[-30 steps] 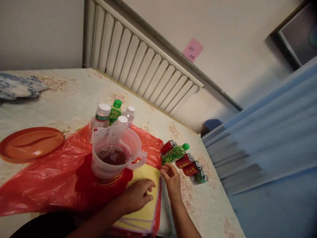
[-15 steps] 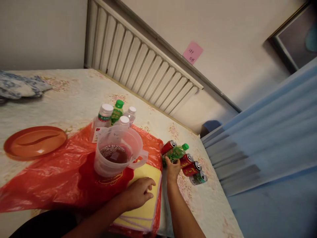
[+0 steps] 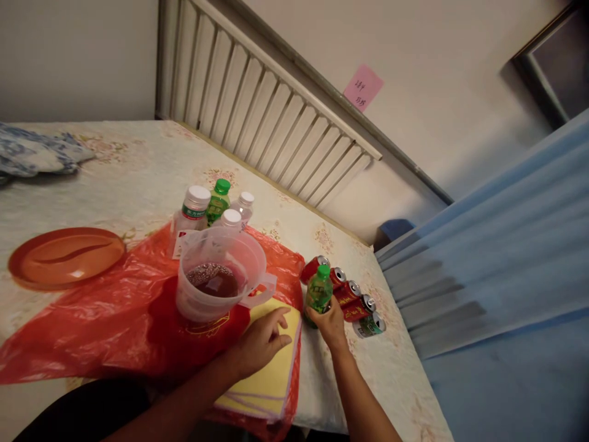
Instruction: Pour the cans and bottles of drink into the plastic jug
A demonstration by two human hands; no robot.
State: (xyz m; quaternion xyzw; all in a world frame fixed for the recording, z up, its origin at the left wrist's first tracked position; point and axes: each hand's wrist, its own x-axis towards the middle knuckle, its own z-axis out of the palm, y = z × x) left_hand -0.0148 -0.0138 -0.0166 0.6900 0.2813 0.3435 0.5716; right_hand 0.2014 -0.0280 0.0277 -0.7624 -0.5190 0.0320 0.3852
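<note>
My right hand (image 3: 332, 324) is wrapped round the base of a small green bottle (image 3: 318, 292) with a green cap, held upright just left of several red drink cans (image 3: 350, 296) lying in a row on the bed. My left hand (image 3: 260, 344) rests loosely curled on a stack of yellow sheets (image 3: 269, 380), holding nothing. Just beyond that hand stands a clear plastic jug (image 3: 219, 277) holding dark liquid, on a red plastic bag (image 3: 92, 319).
Behind the jug stand three white-capped bottles (image 3: 196, 209) and a second green-capped bottle (image 3: 218, 199). An orange plate (image 3: 64, 256) lies at the left. A slatted headboard (image 3: 271, 116) runs along the bed's far edge; a blue curtain (image 3: 497, 245) hangs at the right.
My right hand reached to the green bottle lying on the cans, gripped it and stood it upright to their left. My left hand stayed on the yellow sheets.
</note>
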